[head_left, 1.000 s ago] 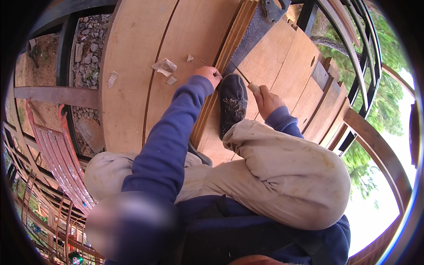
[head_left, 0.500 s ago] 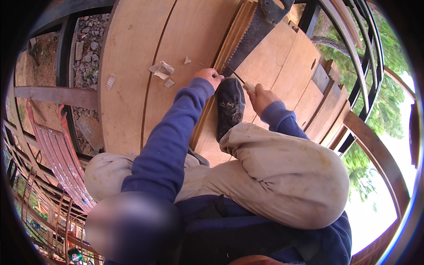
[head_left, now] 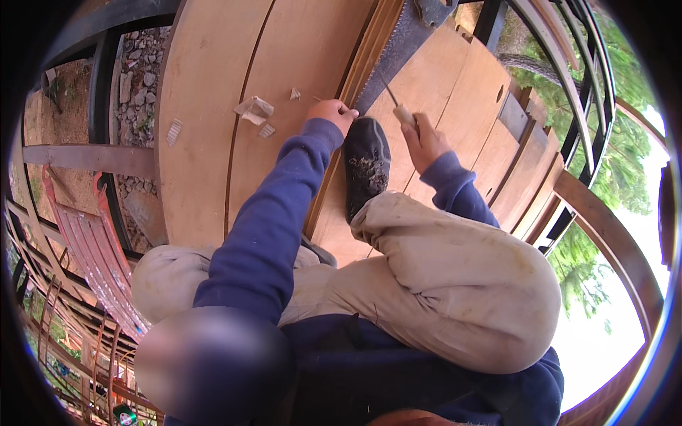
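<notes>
My right hand [head_left: 425, 140] grips a thin file [head_left: 402, 112] by its pale handle. The file's narrow dark shaft points up and left, over the blade of a handsaw [head_left: 400, 55]. That saw lies on the boards, its toothed edge along a raised wooden strip [head_left: 369, 60] and its dark handle at the far end. Closed fingers of my left hand [head_left: 335, 115] rest on the strip by the blade's near end; what they pinch, if anything, is hidden. My black shoe [head_left: 367, 163] stands just in front of the blade's tip.
Wide wooden planks [head_left: 206, 142] form the surface below me. Torn paper scraps [head_left: 254, 110] lie left of my left hand. A red slatted chair [head_left: 96, 241] stands at the left, near rubble [head_left: 138, 85]. Dark metal railings [head_left: 595, 92] curve along the right, with trees beyond.
My right hand has moved up slightly and the file now tilts more steeply, its tip farther up the blade. My left hand stays by the strip. The view has shifted a little.
</notes>
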The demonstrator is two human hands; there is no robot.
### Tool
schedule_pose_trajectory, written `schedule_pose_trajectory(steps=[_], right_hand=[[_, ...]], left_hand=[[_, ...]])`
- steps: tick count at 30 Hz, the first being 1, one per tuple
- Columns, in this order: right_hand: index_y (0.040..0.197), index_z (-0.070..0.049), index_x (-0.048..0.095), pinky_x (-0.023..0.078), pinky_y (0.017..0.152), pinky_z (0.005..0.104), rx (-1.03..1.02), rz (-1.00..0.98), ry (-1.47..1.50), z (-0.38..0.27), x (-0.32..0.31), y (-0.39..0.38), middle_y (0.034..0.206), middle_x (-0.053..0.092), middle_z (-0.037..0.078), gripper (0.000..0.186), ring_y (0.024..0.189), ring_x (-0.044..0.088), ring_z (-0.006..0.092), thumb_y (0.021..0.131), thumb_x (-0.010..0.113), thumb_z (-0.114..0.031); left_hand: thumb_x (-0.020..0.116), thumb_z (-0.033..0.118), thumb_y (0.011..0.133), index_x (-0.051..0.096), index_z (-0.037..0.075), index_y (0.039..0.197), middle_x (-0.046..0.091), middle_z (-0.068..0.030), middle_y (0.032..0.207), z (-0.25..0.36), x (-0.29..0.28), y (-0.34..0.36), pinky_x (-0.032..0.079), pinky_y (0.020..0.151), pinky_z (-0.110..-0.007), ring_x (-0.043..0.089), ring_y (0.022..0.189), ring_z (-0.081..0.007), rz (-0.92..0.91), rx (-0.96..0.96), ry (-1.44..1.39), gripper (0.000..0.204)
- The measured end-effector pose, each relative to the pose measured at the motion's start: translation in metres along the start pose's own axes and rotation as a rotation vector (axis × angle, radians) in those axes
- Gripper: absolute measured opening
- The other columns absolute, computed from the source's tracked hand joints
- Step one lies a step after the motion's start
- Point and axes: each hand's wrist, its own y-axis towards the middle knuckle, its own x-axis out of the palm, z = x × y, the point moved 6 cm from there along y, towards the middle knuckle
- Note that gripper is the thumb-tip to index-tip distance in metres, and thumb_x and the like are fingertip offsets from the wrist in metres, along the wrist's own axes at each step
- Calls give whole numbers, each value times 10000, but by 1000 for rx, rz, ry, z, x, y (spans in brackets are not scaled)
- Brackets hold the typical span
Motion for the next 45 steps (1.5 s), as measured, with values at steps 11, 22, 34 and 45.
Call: schedule_pose_trajectory(steps=[11, 22, 34, 45], right_hand=[[1146, -61, 515, 501, 676, 529, -53, -76, -186, 23, 5, -24, 803, 668, 242, 314, 763, 653, 440, 995, 497, -335], [1047, -87, 480, 504, 615, 538, -38, -172, -361, 14, -3, -15, 749, 667, 202, 279, 693, 650, 428, 1006, 473, -364], [1047, -70, 483, 509, 652, 549, 94, -334, -403, 4, -1, -4, 762, 667, 234, 315, 726, 656, 449, 999, 470, -381], [1049, -40, 515, 490, 740, 560, -44, -202, -207, -31, 11, 53, 842, 661, 295, 361, 832, 636, 497, 1006, 473, -397]], left_hand=[[726, 348, 853, 724, 73, 859, 727, -150, 884, -9, -6, 0, 533, 792, -387, 697, 844, -290, -163, -24, 71, 275], [731, 397, 837, 704, 58, 881, 712, -148, 844, 3, -6, 0, 523, 771, -381, 681, 810, -292, -89, -20, 111, 343], [742, 424, 826, 686, 54, 850, 709, -172, 905, 18, -4, 10, 514, 813, -419, 674, 888, -339, -142, -42, 258, 376], [749, 397, 824, 711, 51, 874, 717, -180, 931, 13, -6, 16, 522, 851, -410, 684, 912, -344, -99, -5, 210, 352]])
